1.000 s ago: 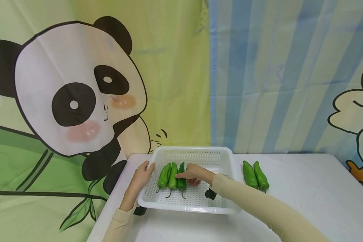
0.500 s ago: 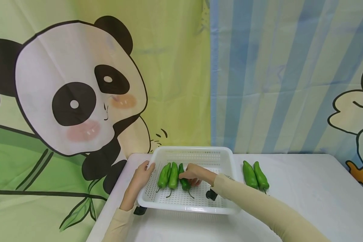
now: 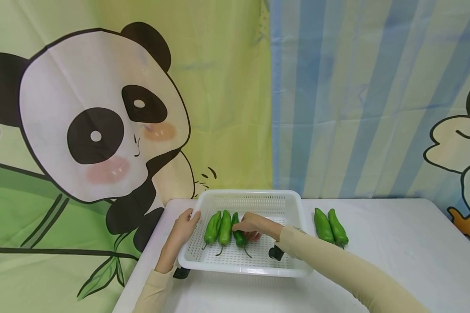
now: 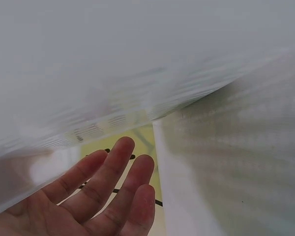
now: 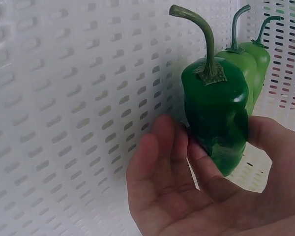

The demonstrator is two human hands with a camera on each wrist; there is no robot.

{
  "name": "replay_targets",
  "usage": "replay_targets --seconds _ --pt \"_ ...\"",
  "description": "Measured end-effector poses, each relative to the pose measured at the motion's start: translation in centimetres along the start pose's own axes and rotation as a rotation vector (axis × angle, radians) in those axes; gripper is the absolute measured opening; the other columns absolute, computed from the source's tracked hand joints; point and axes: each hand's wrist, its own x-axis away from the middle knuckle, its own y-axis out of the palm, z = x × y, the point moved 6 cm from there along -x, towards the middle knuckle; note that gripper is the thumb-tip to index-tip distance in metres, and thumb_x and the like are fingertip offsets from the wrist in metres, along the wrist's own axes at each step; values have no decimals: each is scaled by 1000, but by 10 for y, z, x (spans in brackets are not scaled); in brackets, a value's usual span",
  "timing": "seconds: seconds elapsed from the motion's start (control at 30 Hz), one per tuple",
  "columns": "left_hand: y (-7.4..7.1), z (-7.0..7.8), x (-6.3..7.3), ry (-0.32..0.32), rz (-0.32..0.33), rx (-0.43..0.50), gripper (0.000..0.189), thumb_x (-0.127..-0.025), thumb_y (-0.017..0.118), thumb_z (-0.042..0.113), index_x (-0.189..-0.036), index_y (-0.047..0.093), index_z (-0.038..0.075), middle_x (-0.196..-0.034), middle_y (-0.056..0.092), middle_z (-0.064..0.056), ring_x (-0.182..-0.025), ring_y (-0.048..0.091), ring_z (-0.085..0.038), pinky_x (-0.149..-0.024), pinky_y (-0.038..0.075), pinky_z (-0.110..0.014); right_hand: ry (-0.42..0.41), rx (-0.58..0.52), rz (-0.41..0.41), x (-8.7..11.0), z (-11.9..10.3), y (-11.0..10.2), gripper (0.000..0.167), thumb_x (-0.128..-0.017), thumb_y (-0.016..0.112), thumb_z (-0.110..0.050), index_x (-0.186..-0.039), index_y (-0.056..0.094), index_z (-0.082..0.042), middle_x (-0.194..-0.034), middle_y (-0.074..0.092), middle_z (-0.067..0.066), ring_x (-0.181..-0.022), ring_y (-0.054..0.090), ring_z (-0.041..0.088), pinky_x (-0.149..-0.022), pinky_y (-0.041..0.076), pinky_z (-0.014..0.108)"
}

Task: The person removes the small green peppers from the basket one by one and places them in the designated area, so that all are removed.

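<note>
A white plastic basket (image 3: pixel 246 270) with slotted walls stands on the table. My left hand (image 3: pixel 184 227) holds its left rim; in the left wrist view the fingers (image 4: pixel 103 187) extend along the outside, while the thumb shows faintly through the wall. Inside the basket, my right hand (image 3: pixel 254 224) pinches a dark green pepper (image 3: pixel 240 239) between thumb and fingers. This pepper (image 5: pixel 214 98) has its stem toward the right wrist camera. Left of it lie lighter green peppers (image 3: pixel 224 228), (image 3: pixel 212 228) side by side, stems toward me.
Two more green peppers (image 3: pixel 323 226), (image 3: pixel 338 228) lie on the white table (image 3: pixel 395 252), right of the basket. Behind the table hangs a printed curtain (image 3: pixel 227 108) with a panda.
The dark green pepper has shifted slightly right, away from the lighter ones, and its stem end has swung right with my right hand's grip. My left hand has stayed on the rim.
</note>
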Motion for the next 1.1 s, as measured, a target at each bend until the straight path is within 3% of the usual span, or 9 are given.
replay_targets --seconds 0.6,0.93,1.1 --pt "1 -1 0 -10 -5 10 39 -106 49 39 -129 57 8 -95 71 -16 -64 72 -20 -50 59 -35 -56 -42 -28 30 0 -11 31 -95 65 -40 -86 69 -10 -82 68 7 -84 73 29 -74 61 42" --pt "0 -1 0 -3 -4 16 39 -105 50 38 -130 57 8 -96 71 -17 -66 72 -21 -51 59 -36 -65 -93 -66 44 5 -28 39 -96 64 -42 -112 69 -7 -96 66 9 -90 73 30 -77 62 43" --pt "0 -1 1 -4 -3 16 39 -105 50 38 -130 57 8 -97 71 -17 -66 72 -20 -51 59 -36 -78 -106 -87 50 7 -35 39 -96 64 -43 -112 70 -8 -98 66 9 -88 73 29 -76 62 42"
